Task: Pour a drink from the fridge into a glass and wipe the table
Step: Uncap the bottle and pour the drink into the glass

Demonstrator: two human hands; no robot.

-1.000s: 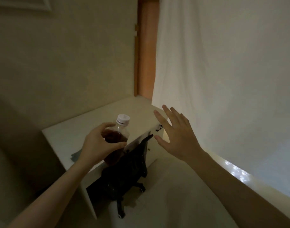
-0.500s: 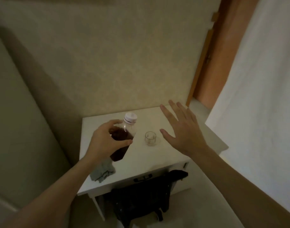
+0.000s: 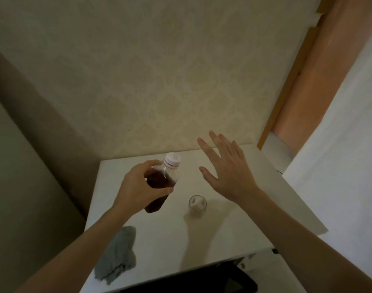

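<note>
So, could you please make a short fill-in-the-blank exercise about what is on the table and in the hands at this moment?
1. The left hand holds a bottle whose cap is still ____.
2. The right hand is open and holds ____.
3. The small glass on the table stands ____ of drink.
4. The grey cloth lies near the table's front ____ corner.

Missing words: on; nothing; empty; left

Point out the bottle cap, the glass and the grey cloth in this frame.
bottle cap [image 3: 172,159]: head view, on the white top of the cap.
glass [image 3: 197,203]: head view, inside its open rim, seen from above.
grey cloth [image 3: 119,253]: head view, middle of the crumpled fabric.
</note>
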